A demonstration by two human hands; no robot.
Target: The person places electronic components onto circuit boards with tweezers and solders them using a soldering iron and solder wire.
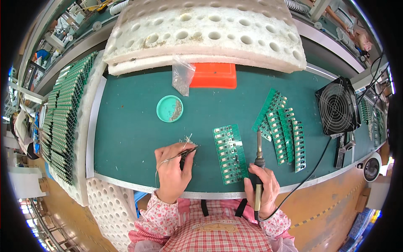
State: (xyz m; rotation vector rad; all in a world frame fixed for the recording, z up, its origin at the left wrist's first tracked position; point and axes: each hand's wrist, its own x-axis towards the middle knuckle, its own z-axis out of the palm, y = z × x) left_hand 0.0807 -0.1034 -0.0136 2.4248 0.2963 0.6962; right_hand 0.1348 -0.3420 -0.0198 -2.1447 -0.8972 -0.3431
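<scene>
your left hand (pixel 173 168) pinches solder wire (pixel 174 158), right hand (pixel 262 189) grips the soldering iron (pixel 258 161) beside the green board strip (pixel 229 154); it looks like soldering, so bring both tips to one pad.

Matt green mat (pixel 138 126) lies under both hands. Soldering iron (pixel 257 168): dark plastic grip, dull metal tip above it. Circuit board (pixel 229 154) beside it: glossy green.

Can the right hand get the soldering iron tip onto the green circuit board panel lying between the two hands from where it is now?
Probably yes. The right hand holds the soldering iron upright just beside the circuit board panel, and only bare green mat lies between them.
</scene>
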